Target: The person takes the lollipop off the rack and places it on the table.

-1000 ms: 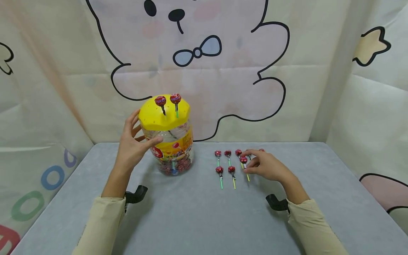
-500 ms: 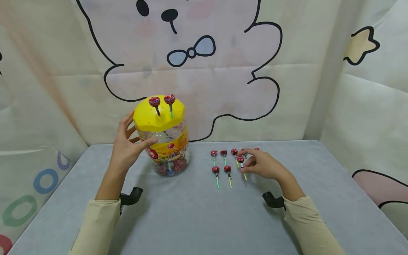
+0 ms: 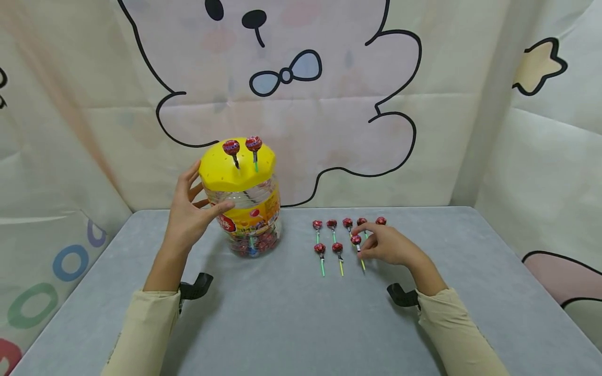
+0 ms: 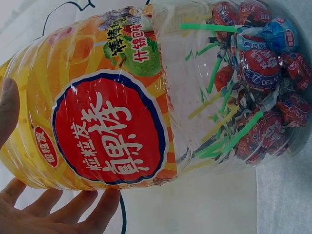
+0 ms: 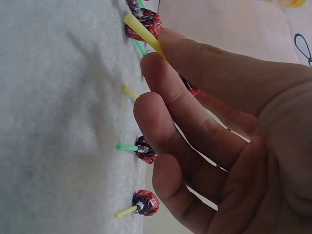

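Observation:
My left hand (image 3: 185,214) grips the side of a clear candy jar (image 3: 254,209), thumb across the front and fingers behind; the jar leans slightly. Its yellow lid (image 3: 226,172) carries two upright red lollipops, one of them a lollipop (image 3: 254,143) on a green stick. Inside, wrapped lollipops (image 4: 263,68) fill the bottom. My right hand (image 3: 392,245) pinches the yellow stick (image 5: 146,34) of a red lollipop (image 3: 356,239) between thumb and fingertips, just above the table at the right end of the front row. Part of the stick is hidden by the fingers.
Several lollipops lie in two rows, among them a front lollipop (image 3: 320,248) and a back-right lollipop (image 3: 381,221). They rest on a grey-blue table (image 3: 291,318). A printed curtain (image 3: 329,136) hangs right behind the table's far edge.
The head view has shifted slightly. My right hand has lowered the pinched lollipop a little toward the table. My left hand keeps its grip on the jar.

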{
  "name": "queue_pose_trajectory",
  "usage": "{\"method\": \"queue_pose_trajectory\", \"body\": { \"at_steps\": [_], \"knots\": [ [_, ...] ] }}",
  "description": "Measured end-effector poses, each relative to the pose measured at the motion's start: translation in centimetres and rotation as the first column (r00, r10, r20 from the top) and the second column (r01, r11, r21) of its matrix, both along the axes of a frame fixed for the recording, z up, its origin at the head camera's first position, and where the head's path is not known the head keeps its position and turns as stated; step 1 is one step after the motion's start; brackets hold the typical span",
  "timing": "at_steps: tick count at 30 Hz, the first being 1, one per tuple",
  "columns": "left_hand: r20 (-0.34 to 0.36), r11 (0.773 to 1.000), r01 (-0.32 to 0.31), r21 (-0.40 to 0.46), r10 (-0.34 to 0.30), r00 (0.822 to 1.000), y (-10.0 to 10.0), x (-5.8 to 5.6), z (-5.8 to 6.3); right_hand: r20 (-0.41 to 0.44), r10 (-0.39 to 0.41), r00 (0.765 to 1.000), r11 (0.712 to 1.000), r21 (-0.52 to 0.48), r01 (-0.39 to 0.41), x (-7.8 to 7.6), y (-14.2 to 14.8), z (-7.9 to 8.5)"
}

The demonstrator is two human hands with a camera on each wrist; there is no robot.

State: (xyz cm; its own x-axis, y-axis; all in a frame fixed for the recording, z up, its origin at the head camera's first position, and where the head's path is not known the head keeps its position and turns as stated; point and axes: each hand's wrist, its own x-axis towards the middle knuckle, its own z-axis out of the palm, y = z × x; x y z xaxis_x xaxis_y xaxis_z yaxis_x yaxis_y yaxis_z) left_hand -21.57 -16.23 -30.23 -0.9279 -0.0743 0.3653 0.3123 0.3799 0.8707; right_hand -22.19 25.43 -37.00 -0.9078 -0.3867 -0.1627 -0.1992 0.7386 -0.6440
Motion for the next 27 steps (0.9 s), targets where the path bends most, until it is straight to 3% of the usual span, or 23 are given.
{"method": "queue_pose_trajectory", "body": {
  "at_steps": [27],
  "knots": [
    [-0.016, 1.0, -0.006, -0.013, 0.005, 1.0, 0.2, 0.1, 0.0, 0.041, 0.045, 0.998, 0.998, 0.047, -0.047, -0.1, -0.2, -1.1]
  ]
}}
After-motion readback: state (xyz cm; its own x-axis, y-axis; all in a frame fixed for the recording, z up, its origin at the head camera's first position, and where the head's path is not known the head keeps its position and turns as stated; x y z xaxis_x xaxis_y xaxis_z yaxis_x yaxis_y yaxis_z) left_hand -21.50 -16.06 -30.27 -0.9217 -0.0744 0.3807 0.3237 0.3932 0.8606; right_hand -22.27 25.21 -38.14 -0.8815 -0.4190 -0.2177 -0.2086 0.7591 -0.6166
